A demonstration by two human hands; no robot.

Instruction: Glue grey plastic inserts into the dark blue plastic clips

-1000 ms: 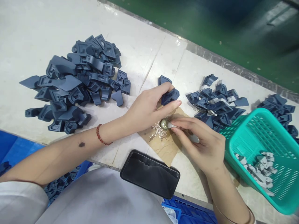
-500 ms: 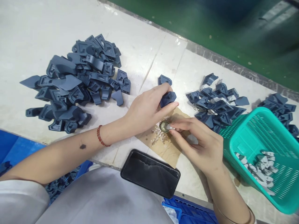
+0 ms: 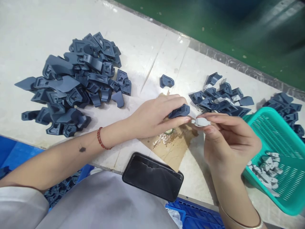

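Note:
My left hand (image 3: 159, 116) is closed on a dark blue part (image 3: 179, 111), held between thumb and fingers over the brown paper. Just to its right, my right hand (image 3: 230, 140) pinches a small white piece (image 3: 201, 122), whose narrow end points at the left thumb tip. Beneath the left thumb lies a small round cap (image 3: 169, 131), partly hidden, with shiny wet liquid around it on the brown paper (image 3: 175, 154). A single blue part (image 3: 166, 81) rests on the table beyond my left hand.
A large heap of blue parts (image 3: 81, 79) covers the left. Blue and white parts (image 3: 221, 98) lie at right, with more blue parts (image 3: 283, 106) farther over. A green basket (image 3: 292, 136) holds white pieces (image 3: 268, 170). A black phone (image 3: 152, 176) lies at the near edge.
My right hand has moved right and up from the round cap with the white piece. My left hand has shifted slightly right and down with the blue part, uncovering the single part behind.

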